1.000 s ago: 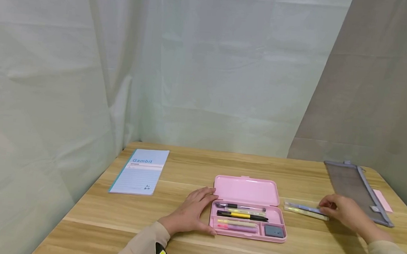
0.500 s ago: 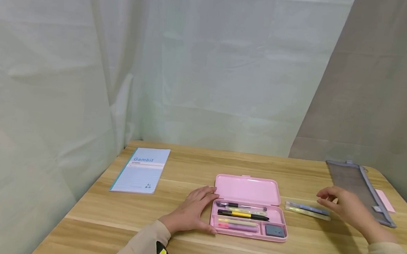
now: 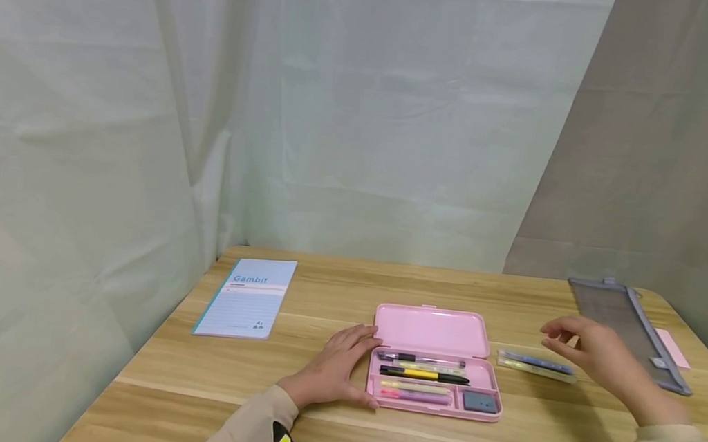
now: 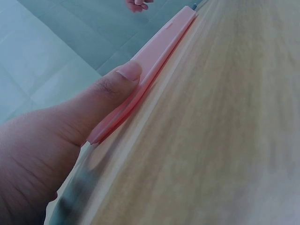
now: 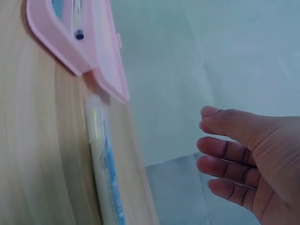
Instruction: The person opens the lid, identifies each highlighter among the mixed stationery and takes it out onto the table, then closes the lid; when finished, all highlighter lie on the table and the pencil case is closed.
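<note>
An open pink pencil case (image 3: 433, 331) lies on the table with its lid folded back. My left hand (image 3: 333, 368) rests along its left end, fingers extended at the lid corner, thumb on the front wall; the left wrist view shows that thumb (image 4: 115, 86) on the pink side. Inside lie a black-and-yellow pen (image 3: 424, 375), a clear pen with a black grip (image 3: 421, 359), pale and pink markers (image 3: 415, 396) and a dark eraser (image 3: 479, 401). My right hand (image 3: 599, 355) hovers with loosely bent fingers, holding nothing, beside a blue pen (image 3: 536, 362) and a yellow one (image 3: 532, 370).
A pale blue notebook (image 3: 248, 298) lies at the table's left. On the right is a grey mesh zip pouch (image 3: 615, 314), with a pink flat piece (image 3: 671, 349) showing past its edge. Cloth sheets (image 3: 399, 127) hang behind the wooden table (image 3: 337, 282).
My right hand has let go of the blue pen, lifted off it and drifted slightly left. Both pens stay on the table. My left hand keeps its place on the pencil case.
</note>
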The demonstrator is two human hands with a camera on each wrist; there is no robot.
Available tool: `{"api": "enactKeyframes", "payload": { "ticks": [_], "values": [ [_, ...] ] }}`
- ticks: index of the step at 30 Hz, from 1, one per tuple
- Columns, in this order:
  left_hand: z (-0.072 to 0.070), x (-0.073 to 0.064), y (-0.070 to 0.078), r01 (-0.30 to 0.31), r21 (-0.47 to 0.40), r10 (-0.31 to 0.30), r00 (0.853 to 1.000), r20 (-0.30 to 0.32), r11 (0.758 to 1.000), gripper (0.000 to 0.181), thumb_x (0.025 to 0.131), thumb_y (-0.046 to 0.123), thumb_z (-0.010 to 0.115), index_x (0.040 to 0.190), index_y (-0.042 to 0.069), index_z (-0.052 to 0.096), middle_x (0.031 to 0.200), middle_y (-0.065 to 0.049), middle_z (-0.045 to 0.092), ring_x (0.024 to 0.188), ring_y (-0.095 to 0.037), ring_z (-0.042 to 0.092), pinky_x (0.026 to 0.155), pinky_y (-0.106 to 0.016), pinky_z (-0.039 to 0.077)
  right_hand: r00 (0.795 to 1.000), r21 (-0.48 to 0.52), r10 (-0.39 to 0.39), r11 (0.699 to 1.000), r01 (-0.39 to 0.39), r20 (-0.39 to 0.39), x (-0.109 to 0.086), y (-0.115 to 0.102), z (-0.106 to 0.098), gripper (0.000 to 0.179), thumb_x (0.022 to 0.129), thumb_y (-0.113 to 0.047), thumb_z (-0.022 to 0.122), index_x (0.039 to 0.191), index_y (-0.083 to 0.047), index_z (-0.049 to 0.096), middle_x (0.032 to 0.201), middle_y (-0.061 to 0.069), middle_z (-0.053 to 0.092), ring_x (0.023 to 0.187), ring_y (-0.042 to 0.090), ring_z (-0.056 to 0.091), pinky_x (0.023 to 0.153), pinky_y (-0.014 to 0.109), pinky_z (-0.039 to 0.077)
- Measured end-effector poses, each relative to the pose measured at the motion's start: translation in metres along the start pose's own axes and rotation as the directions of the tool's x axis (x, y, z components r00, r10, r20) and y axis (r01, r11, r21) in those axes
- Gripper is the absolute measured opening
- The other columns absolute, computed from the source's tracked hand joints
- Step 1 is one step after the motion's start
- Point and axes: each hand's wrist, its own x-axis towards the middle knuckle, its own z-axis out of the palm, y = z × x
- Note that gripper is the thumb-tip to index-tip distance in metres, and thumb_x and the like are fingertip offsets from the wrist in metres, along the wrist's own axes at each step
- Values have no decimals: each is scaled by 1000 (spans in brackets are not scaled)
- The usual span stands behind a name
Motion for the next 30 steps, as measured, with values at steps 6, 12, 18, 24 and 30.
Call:
{"api": "enactKeyframes", "payload": {
  "ticks": [6,12,18,24,30],
  "values": [
    [1,-1,0,-7,1,7,1000,-5,1000,98,64,66,77,144,23,41,158,2,27,147,-26,23,121,-50,20,997,1,-71,998,71,-37,2,-15,0,12,83,-14,74,94,-13,70,83,-11,63,71,-10,45,55,19,43],
    [1,-1,1,-10,-1,10,1000,-13,1000,98,63,65,78,143,22,41,157,1,28,146,-27,23,121,-51,21,990,49,-140,989,140,-9,4,-32,7,14,81,-11,74,94,-12,70,86,-7,66,74,-9,49,57,21,47],
    [0,-1,1,-6,8,6,1000,-9,1000,98,63,66,77,144,22,41,157,2,28,146,-26,23,121,-50,20,986,87,-164,983,161,27,5,-47,21,12,81,-13,74,93,-11,69,85,-8,65,74,-6,51,58,22,49],
    [0,-1,0,-10,5,10,1000,-7,1000,98,64,66,77,144,22,41,158,1,27,147,-27,23,121,-51,20,978,126,-196,974,186,72,6,-56,32,9,83,-14,73,91,-12,69,86,-7,65,75,-2,53,59,21,49],
    [0,-1,1,-13,-4,13,1000,-6,1000,98,64,65,77,144,21,41,158,1,27,146,-27,23,120,-52,21,965,189,-201,967,169,169,9,-64,42,8,86,-17,71,92,-12,68,88,-7,66,78,1,54,61,20,47]
  ]
}}
